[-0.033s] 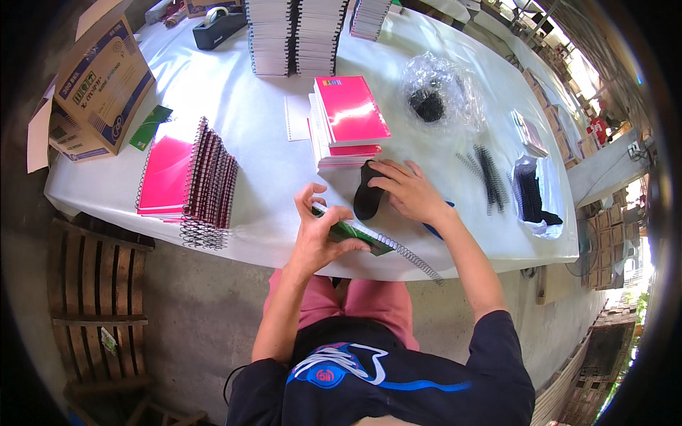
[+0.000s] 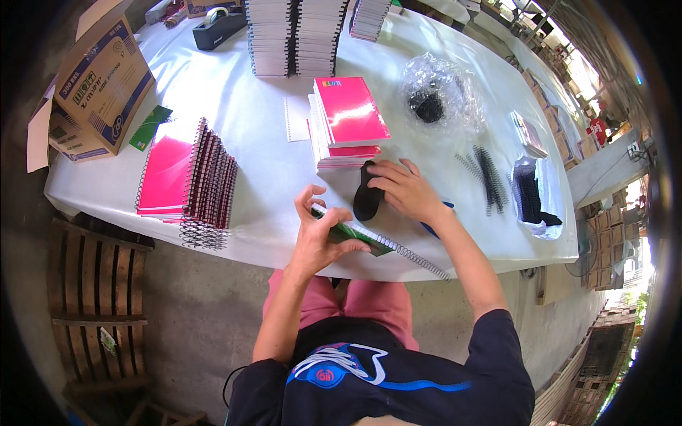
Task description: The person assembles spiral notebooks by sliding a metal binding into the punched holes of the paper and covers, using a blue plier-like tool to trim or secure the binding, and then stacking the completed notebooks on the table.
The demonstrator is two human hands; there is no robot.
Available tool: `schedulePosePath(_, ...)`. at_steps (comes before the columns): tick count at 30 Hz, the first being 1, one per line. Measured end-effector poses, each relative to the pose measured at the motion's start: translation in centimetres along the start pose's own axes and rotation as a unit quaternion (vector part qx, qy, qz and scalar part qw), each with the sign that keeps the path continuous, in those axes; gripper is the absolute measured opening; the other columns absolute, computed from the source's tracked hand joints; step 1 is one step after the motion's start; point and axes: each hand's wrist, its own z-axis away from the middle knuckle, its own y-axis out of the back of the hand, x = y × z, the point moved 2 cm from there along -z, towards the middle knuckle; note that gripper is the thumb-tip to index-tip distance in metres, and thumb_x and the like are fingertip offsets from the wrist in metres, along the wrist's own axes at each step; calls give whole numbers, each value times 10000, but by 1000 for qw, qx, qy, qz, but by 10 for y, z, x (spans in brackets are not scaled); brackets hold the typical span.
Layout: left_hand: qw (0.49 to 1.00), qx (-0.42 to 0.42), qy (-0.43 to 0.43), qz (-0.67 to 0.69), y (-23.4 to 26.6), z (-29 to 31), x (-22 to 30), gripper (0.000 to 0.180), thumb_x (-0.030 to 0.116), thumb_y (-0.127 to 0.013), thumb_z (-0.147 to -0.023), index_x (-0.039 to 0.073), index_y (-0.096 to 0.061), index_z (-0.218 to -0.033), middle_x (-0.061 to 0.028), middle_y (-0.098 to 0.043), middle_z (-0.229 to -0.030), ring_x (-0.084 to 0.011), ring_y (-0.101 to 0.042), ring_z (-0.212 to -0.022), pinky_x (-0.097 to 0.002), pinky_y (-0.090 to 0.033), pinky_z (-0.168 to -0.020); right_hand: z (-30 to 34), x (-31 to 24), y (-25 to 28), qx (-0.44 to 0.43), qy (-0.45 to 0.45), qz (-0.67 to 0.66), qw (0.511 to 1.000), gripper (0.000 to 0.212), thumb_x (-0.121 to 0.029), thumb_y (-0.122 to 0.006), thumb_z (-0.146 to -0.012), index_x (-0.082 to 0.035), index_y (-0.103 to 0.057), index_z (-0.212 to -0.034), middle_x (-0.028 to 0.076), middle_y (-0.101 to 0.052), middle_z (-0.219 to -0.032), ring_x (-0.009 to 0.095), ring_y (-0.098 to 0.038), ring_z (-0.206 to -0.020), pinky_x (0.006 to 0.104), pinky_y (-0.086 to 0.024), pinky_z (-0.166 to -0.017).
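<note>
in the head view, we see the left hand [image 2: 316, 240] near the centre of the frame, its fingers grasping a green notebook [image 2: 381, 246], held tilted by the lower edge of the worktop [image 2: 273, 202]. a coil [image 2: 424, 263] runs from the notebook's edge toward the lower right. the right hand [image 2: 410, 190] has its fingers on a black device [image 2: 366, 200]; we cannot tell whether they grip it. pink books [image 2: 352, 108] stand stacked just above, with loose coils [image 2: 491, 177] at the right.

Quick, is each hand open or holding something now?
Left hand: holding the green notebook.
Right hand: touching the black rounded object; cannot tell whether it holds it.
</note>
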Motion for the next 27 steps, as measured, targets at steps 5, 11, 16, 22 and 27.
schedulePosePath(5,999,28,17,25,-2,3,4,558,330,-924,-424,107,-558,-782,-160,-301,-1174,-307,-355,-1049,-406,-405,-811,28,16,-2,187,-121,-410,885,191,-41,-645,-746,-84,-626,-931,112,-614,-1032,212,-568,-1045,462,-457,-895)
schedulePosePath(11,997,26,19,72,-6,12,-7,566,314,-933,-392,97,-529,-724,-152,-313,-1161,-286,-360,-960,-404,-400,-800,32,-52,21,118,-94,-526,837,222,97,-621,-653,-47,-704,-801,90,-617,-825,185,-618,-782,292,-487,-729)
schedulePosePath(16,998,2,30,62,-6,7,-3,560,328,-924,-382,96,-548,-726,-151,-323,-1146,-293,-361,-969,-407,-394,-806,30,-56,27,163,-98,-574,797,254,97,-629,-624,-62,-720,-800,68,-615,-785,166,-610,-756,269,-469,-684)
schedulePosePath(22,997,2,26,69,-6,3,-2,545,332,-922,-370,115,-563,-718,-139,-345,-1122,-275,-368,-980,-378,-369,-793,18,-65,35,141,-99,-443,880,304,103,-638,-616,-88,-734,-833,71,-611,-772,178,-621,-746,269,-481,-683)
schedulePosePath(27,995,15,24,94,-8,4,-6,710,300,-932,-374,99,-511,-908,-131,-348,-1105,-257,-378,-1001,-367,-386,-799,25,-53,21,192,-178,-644,719,259,99,-634,-649,-27,-718,-859,52,-623,-797,134,-617,-751,259,-480,-679)
